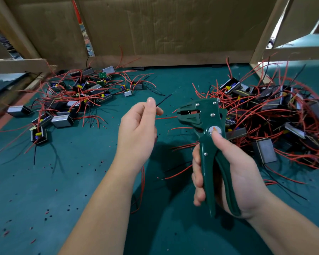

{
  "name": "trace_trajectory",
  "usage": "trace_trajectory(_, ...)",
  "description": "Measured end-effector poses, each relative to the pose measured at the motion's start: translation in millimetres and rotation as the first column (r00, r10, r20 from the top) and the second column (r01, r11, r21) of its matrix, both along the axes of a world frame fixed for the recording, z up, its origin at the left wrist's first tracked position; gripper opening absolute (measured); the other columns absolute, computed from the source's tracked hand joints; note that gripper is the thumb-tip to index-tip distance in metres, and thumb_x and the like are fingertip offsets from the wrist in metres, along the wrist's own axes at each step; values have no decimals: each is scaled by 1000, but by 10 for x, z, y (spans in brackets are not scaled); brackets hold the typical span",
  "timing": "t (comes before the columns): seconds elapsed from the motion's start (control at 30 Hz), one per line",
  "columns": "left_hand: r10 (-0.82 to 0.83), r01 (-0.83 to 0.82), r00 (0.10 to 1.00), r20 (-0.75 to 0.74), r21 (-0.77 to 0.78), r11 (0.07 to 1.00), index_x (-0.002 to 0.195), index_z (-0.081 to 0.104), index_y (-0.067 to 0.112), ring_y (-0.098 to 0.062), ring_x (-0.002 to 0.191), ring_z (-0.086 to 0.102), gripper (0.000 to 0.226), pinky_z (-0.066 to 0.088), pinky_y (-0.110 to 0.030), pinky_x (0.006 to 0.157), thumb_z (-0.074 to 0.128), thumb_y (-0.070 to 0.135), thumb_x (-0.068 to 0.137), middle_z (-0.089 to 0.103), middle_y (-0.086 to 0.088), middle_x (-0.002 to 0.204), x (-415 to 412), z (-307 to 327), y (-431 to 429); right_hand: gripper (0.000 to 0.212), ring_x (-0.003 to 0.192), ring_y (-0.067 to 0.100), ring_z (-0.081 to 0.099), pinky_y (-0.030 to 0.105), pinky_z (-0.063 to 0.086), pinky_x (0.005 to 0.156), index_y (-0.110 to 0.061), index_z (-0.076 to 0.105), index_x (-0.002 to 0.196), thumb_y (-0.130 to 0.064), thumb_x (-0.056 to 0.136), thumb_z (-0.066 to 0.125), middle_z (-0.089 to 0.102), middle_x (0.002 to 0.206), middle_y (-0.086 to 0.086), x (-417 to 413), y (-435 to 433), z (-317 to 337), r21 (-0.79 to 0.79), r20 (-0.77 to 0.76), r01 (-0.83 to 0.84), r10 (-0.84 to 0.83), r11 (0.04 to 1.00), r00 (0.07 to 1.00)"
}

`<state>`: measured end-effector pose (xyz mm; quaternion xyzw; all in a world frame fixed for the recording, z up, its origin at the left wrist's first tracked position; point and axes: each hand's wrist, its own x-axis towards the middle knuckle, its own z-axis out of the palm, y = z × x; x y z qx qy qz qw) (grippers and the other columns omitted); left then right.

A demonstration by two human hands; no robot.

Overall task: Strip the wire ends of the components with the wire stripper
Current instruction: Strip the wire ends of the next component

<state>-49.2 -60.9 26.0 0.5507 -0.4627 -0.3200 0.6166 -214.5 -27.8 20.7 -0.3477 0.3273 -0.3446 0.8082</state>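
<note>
I see one dark green wire stripper (208, 129) held upright in my right hand (230, 173). The grip is wrapped round its two handles, fingers on the front one, palm behind the rear one and thumb pressed on the round label near the pivot. The handles stand apart. The tool's head points left, above the middle of the green bench (77, 183). My left hand (136, 129) is raised just beside that head, its grip narrow, with thumb and forefinger pinching one black wire (165, 99) that slants up and away to the right. One red wire (166, 118) runs between the two hands and reaches the tool's mouth; whether it sits inside I cannot tell. The components lie in two heaps, too tangled to count: the left heap (77, 94) and the larger right heap (265, 111), both trailing red leads. Small red and black scraps (48, 212) dot the bench. A cardboard wall (155, 30) stands behind.
</note>
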Motion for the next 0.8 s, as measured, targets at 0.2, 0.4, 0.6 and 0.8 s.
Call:
trace_trajectory(0.2,-128,140,685,-717,-43,989,79,54,11,-9,47,32,54,35,-19,47,26,53,99,32,6,55,58,97,-10,58,73,41,65,55,52,73,-8,70,101,-56,71,61,61,98,21,-10,-24,-29,-36,69,-78,81,996,994)
trace_trajectory(0.4,-199,243,602,-773,-60,968,79,45,20,-18,67,38,54,34,-26,52,22,67,91,39,0,72,-5,115,67,82,78,39,64,52,51,78,-6,58,128,-59,67,74,60,106,15,65,40,-16,-23,189,-336,334,942,923)
trace_trajectory(0.6,-312,374,514,-799,-118,920,76,40,25,-23,71,37,57,33,-19,41,21,78,84,40,2,81,-64,174,141,78,75,38,65,45,55,71,-3,61,121,-56,65,76,63,83,26,43,26,22,-54,127,-355,359,933,924)
trace_trajectory(0.8,-320,316,618,-718,-147,938,75,38,19,-27,97,55,55,42,-42,94,21,70,87,56,-5,85,-114,144,78,45,70,40,66,61,51,72,-3,59,113,-29,77,65,68,85,21,93,-5,-14,-190,-98,-188,172,964,980)
